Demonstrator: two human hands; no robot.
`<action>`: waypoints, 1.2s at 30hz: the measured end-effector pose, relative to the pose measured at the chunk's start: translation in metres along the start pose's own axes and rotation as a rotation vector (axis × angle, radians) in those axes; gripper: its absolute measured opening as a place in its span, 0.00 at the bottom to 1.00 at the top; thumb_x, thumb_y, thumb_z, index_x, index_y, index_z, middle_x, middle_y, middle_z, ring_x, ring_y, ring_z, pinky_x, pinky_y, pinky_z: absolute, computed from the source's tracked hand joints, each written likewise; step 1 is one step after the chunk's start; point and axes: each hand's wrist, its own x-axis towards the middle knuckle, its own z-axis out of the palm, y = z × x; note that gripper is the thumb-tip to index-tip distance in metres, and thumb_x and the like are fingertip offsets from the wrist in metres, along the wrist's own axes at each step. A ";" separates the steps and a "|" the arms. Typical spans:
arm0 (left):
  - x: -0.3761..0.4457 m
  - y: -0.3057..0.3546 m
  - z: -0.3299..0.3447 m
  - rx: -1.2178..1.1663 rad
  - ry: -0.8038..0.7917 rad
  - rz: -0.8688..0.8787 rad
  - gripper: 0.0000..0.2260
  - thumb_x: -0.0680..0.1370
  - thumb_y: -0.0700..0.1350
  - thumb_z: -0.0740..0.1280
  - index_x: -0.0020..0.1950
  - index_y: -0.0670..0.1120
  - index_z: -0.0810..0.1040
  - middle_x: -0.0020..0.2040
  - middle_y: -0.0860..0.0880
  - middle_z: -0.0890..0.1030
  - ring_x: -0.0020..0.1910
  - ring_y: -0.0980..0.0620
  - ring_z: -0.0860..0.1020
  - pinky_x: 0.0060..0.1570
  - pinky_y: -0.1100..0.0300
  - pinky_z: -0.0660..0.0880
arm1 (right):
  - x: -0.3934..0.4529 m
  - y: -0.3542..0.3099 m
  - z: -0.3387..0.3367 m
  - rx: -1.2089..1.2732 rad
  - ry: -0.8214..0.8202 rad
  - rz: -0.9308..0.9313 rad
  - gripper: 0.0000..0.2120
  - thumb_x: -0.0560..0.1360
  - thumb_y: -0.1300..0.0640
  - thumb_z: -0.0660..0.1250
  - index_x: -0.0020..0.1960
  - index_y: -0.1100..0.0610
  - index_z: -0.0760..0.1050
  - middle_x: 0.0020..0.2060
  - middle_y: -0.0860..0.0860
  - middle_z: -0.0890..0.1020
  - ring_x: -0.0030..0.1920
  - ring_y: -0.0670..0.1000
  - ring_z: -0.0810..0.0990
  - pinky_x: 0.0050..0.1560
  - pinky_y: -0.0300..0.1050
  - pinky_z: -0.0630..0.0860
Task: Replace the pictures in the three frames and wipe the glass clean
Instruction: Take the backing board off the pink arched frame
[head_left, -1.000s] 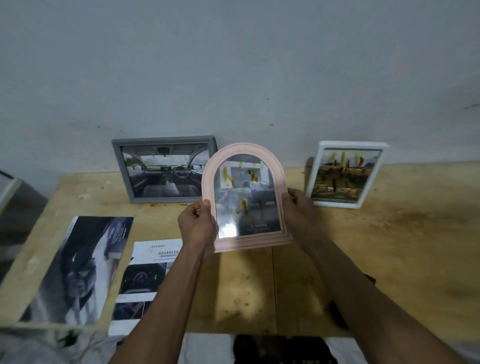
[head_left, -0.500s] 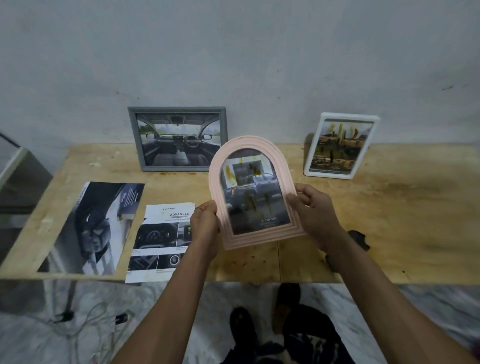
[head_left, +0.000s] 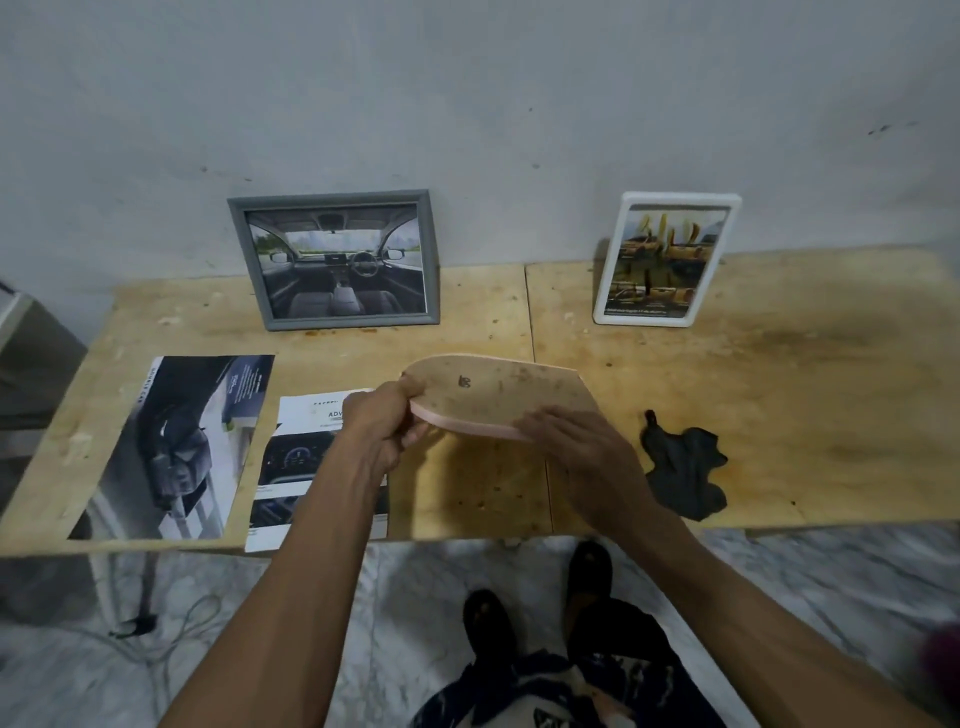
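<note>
Hands are holding pink arched frame (head_left: 498, 397) back-up: left hand (head_left: 382, 428) pinching its rounded end, right hand (head_left: 576, 444) lying flat-fingered on backing.

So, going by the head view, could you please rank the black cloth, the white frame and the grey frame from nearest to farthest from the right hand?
From the right hand, which rests on the pink arched frame:
1. Black cloth, just to its right on the table.
2. White frame, behind it, against the wall.
3. Grey frame, far back on the left.
</note>
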 end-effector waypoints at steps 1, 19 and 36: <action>0.001 -0.007 -0.002 -0.021 0.002 -0.032 0.04 0.77 0.37 0.72 0.49 0.38 0.79 0.37 0.43 0.84 0.25 0.52 0.81 0.28 0.57 0.78 | -0.005 0.002 0.004 0.041 -0.048 0.019 0.15 0.77 0.51 0.62 0.58 0.55 0.81 0.54 0.53 0.84 0.56 0.55 0.82 0.54 0.52 0.77; 0.018 -0.105 -0.006 0.328 0.079 0.087 0.09 0.76 0.41 0.74 0.53 0.38 0.81 0.43 0.42 0.84 0.37 0.44 0.83 0.27 0.58 0.80 | -0.039 0.034 0.049 0.457 -0.152 1.233 0.11 0.76 0.60 0.68 0.56 0.61 0.79 0.49 0.55 0.82 0.43 0.52 0.75 0.42 0.45 0.72; 0.033 -0.123 0.012 0.759 0.186 0.224 0.22 0.72 0.46 0.77 0.64 0.44 0.76 0.55 0.45 0.83 0.56 0.43 0.81 0.53 0.57 0.74 | -0.035 0.055 0.069 0.400 -0.250 1.127 0.07 0.73 0.64 0.65 0.51 0.63 0.77 0.46 0.57 0.81 0.42 0.56 0.78 0.37 0.49 0.77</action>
